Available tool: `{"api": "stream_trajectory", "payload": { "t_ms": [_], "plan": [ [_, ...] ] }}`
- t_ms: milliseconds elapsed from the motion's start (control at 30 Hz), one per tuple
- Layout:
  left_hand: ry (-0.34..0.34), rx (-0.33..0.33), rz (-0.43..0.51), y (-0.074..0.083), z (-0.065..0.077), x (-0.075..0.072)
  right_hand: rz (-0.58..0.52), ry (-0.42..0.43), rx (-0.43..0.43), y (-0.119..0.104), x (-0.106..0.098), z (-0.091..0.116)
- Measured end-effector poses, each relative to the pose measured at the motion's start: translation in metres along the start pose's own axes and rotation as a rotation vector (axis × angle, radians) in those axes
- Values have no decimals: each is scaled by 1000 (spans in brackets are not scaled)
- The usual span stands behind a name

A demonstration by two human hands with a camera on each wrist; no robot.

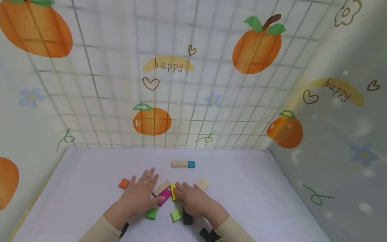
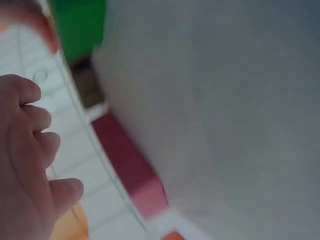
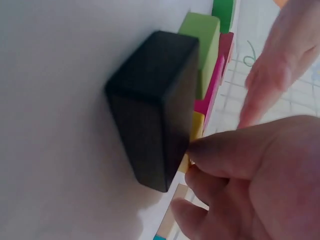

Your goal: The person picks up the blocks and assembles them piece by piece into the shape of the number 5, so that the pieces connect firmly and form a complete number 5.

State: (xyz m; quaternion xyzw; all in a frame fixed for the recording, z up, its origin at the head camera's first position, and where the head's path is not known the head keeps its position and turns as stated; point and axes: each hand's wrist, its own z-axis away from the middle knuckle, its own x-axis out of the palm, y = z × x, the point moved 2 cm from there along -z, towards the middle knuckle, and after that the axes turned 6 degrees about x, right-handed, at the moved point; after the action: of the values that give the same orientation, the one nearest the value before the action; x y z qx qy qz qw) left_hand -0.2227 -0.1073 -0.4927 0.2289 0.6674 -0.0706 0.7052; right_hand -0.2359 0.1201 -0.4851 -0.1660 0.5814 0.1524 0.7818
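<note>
My left hand [image 1: 136, 196] reaches over the blocks with its fingers spread, its thumb right at a magenta block [image 1: 164, 197]. A plain wooden block [image 1: 162, 188] lies beside the magenta one. Below this hand, the left wrist view has a dark red block [image 2: 127, 157] that is hidden in the head view. A green block [image 1: 151, 214] lies near the left wrist. My right hand [image 1: 195, 201] is over a yellow block [image 1: 173, 193], fingers loosely bent and fingertips at its edge. Under that palm is a black block [image 3: 145, 105], with a light green block [image 3: 202, 40] close by.
An orange block [image 1: 124, 183] lies left of the left hand. Farther back, a plain wooden block [image 1: 179, 164] lies end to end with a blue block [image 1: 191, 164]. Pale wooden pieces [image 1: 204, 183] lie beyond the right hand. Printed curtains surround the white table [image 1: 242, 188].
</note>
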Motion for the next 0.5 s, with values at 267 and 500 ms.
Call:
{"api": "stream_trajectory", "payload": {
  "t_ms": [267,500],
  "plan": [
    [-133,-11,-36,17,-9,10,-4,28,-43,-17,-3,-11],
    [-134,-112,-92,13,7,0,37,10,-35,-24,-6,-21]
  ]
}}
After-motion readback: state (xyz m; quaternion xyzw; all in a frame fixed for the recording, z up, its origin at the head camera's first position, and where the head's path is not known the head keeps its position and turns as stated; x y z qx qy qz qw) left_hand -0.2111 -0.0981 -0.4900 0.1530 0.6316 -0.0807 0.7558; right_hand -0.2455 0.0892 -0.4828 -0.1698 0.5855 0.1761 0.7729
